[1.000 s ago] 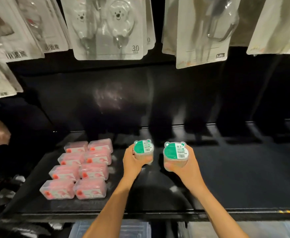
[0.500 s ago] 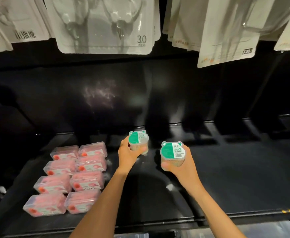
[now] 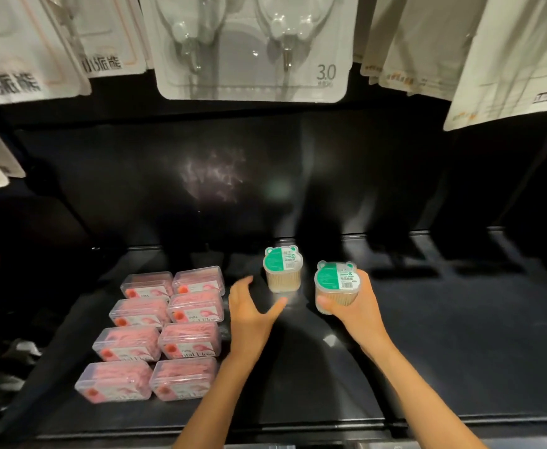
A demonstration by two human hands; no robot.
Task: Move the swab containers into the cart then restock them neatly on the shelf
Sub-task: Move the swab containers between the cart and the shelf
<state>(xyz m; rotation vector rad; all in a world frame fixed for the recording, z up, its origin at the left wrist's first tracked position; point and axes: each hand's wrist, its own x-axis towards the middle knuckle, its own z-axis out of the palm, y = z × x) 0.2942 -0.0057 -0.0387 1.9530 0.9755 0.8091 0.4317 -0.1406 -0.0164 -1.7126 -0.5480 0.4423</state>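
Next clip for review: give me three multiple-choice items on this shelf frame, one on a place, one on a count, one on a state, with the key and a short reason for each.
1. Where does the released swab container stand?
A. on the shelf, right of the pink boxes
B. on top of a pink box
C. in the left hand

2. How many pink boxes lie on the shelf?
A. four
B. six
C. eight

3. What is the right hand doing?
A. resting flat on the shelf
B. gripping a second swab container
C. pulling at a hanging pack

Key: 1 A, it stands alone on the dark shelf beyond the open left hand. 2 C, two columns of four. 3 B, fingers wrap round its clear body.
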